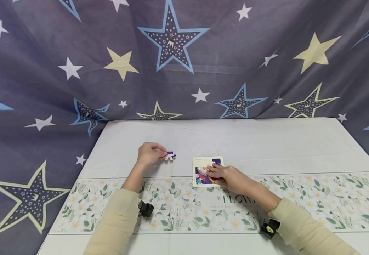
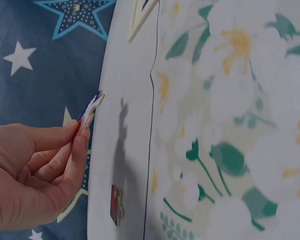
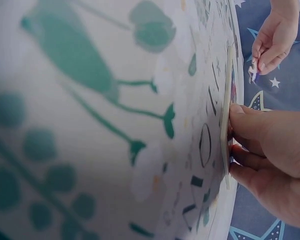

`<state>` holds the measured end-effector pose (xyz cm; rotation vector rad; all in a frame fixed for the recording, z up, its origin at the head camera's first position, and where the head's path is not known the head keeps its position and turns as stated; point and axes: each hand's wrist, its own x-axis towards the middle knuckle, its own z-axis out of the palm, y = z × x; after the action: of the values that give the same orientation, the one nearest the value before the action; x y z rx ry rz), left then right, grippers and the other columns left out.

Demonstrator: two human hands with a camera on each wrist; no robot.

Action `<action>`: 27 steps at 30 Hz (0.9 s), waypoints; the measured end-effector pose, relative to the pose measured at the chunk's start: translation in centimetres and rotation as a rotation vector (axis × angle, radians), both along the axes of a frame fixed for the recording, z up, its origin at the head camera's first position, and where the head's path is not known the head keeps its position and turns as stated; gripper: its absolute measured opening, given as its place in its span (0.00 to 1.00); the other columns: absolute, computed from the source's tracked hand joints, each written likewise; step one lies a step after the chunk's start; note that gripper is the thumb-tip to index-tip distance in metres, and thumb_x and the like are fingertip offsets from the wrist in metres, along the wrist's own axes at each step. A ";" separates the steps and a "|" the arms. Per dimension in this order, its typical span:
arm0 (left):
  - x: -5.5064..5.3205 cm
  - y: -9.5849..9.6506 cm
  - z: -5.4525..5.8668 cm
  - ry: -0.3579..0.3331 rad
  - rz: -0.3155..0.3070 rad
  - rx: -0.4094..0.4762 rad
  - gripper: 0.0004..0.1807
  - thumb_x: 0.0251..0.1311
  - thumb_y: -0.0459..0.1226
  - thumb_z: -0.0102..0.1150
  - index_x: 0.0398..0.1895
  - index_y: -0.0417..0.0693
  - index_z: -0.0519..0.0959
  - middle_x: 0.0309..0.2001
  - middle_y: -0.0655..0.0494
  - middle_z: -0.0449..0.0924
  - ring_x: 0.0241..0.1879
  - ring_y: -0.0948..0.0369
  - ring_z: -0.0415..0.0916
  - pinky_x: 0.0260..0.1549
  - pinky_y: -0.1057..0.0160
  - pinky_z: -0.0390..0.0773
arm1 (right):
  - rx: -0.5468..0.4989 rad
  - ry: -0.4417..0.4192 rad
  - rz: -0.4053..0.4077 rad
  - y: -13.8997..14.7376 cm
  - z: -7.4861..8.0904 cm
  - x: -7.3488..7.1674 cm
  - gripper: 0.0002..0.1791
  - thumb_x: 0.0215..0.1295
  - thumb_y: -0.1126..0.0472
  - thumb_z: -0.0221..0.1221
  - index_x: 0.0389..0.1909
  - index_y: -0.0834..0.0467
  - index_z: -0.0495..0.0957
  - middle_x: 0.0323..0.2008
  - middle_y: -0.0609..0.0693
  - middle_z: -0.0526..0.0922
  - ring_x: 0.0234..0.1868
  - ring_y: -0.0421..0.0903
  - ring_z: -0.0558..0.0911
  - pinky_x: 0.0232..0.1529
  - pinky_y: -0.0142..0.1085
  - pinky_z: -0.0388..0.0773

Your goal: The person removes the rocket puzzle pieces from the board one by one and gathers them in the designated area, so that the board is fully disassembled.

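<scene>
Now, up close, the right hand (image 1: 233, 178) rests with fingers spread on the picture puzzle (image 1: 202, 177) in its pale tray (image 1: 194, 173); an uneven sideways push there could skid the tray or disturb the picture. Farther out, the left hand (image 1: 150, 154) pinches a puzzle piece (image 1: 170, 154) by its edge, clear of the desk (image 1: 251, 145): a slight slip could drop it near the loose piece (image 2: 115, 205) lying there, inviting a mix-up!

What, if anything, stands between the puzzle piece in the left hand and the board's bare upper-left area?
Nothing visible stands between the puzzle piece in the left hand and that part of the board. The right hand reaches over the board's right side, close by.
</scene>
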<state>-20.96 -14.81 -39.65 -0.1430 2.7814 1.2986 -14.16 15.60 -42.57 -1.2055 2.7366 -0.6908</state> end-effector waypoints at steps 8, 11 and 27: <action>-0.5 -0.3 -1.3 0.027 -0.042 -0.091 0.04 0.51 0.30 0.67 0.30 0.37 0.85 0.23 0.48 0.86 0.17 0.67 0.76 0.20 0.72 0.69 | 0.001 0.018 -0.003 0.0 -0.1 0.0 0.22 0.62 0.69 0.60 0.59 0.63 0.75 0.61 0.62 0.74 0.64 0.62 0.73 0.57 0.52 0.75; -0.5 -0.1 -1.5 0.033 -0.051 -0.136 0.03 0.51 0.30 0.67 0.29 0.38 0.85 0.24 0.46 0.85 0.17 0.66 0.73 0.19 0.72 0.68 | -0.004 0.010 -0.005 0.0 -0.2 0.0 0.22 0.62 0.68 0.60 0.58 0.63 0.75 0.61 0.62 0.75 0.64 0.61 0.73 0.57 0.52 0.75; -0.3 0.8 -1.0 0.058 -0.076 -0.352 0.02 0.50 0.31 0.68 0.27 0.41 0.86 0.29 0.48 0.87 0.29 0.55 0.81 0.35 0.57 0.79 | -0.015 0.022 -0.010 0.0 -0.4 -0.1 0.21 0.62 0.68 0.60 0.58 0.63 0.76 0.61 0.62 0.75 0.64 0.61 0.74 0.57 0.52 0.76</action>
<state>-21.28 -14.03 -40.62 -0.0174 3.0058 0.7992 -14.25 15.61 -42.97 -1.2104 2.7620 -0.7047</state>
